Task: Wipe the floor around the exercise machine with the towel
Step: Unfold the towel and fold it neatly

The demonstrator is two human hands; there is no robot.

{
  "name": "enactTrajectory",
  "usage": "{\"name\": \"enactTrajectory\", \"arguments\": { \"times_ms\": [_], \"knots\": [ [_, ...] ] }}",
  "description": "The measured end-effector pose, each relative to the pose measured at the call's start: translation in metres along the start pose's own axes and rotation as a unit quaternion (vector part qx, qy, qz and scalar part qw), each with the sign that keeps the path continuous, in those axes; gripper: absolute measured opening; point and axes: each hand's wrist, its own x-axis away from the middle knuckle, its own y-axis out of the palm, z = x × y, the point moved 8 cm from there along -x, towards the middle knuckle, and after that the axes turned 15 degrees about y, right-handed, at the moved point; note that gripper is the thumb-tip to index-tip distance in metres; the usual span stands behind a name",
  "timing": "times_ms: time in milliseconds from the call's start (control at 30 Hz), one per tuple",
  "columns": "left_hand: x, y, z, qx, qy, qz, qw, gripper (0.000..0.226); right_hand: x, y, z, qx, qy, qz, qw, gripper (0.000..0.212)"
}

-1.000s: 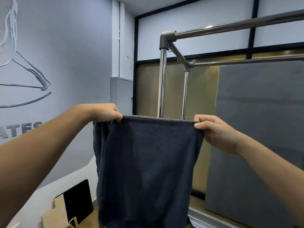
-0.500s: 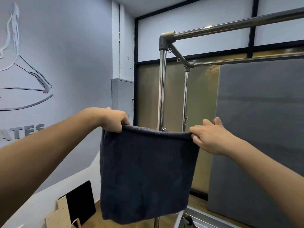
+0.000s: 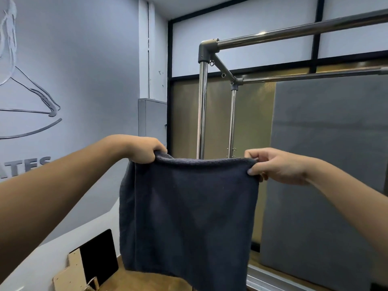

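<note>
Holding a dark blue towel up at chest height, folded double and hanging straight down in front of the chrome frame of the exercise machine. Left hand pinching the upper left corner in a closed grip; right hand pinching the upper right corner between thumb and fingers. Showing a strip of wooden floor below the hem.

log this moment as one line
phase: prep | left hand: holds towel | right hand: holds towel | floor: not wiped yet
</note>
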Motion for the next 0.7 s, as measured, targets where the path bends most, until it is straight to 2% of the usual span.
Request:
{"name": "enactTrajectory", "arguments": {
  "times_ms": [67,167,300,367,433,533,600,667,700],
  "knots": [
    [0.002,0.000,-0.003,0.036,-0.004,0.006,0.999,0.052,0.001,0.002,0.006,0.043,0.022,0.006,0.999,0.026],
    [0.006,-0.004,-0.004,0.073,-0.018,0.016,0.997,0.045,0.000,-0.007,0.011,0.154,0.050,0.098,0.982,0.037],
    [0.004,-0.004,0.003,0.026,-0.034,0.005,0.999,0.019,-0.006,-0.004,0.009,0.323,0.067,0.140,0.933,0.018],
    [0.002,-0.006,0.005,-0.016,-0.038,0.014,0.999,0.018,-0.006,-0.008,0.004,0.366,0.071,0.172,0.912,0.013],
    [0.003,-0.010,0.005,-0.003,-0.037,0.032,0.999,0.016,-0.005,-0.017,-0.001,0.346,0.052,0.206,0.914,0.015],
    [0.006,-0.012,0.003,0.049,-0.024,0.054,0.997,0.011,0.004,-0.040,-0.001,0.178,0.016,0.268,0.947,0.020],
    [0.007,-0.013,0.003,0.040,-0.008,0.063,0.997,0.020,0.009,-0.046,0.003,0.076,0.011,0.273,0.959,0.021],
    [0.005,-0.016,0.002,-0.003,-0.002,0.067,0.998,0.026,0.011,-0.044,0.000,0.082,-0.006,0.269,0.960,0.019],
    [0.004,-0.017,0.003,-0.027,0.002,0.072,0.997,0.023,0.010,-0.040,-0.003,0.148,-0.008,0.265,0.953,0.020]
  ]
}}
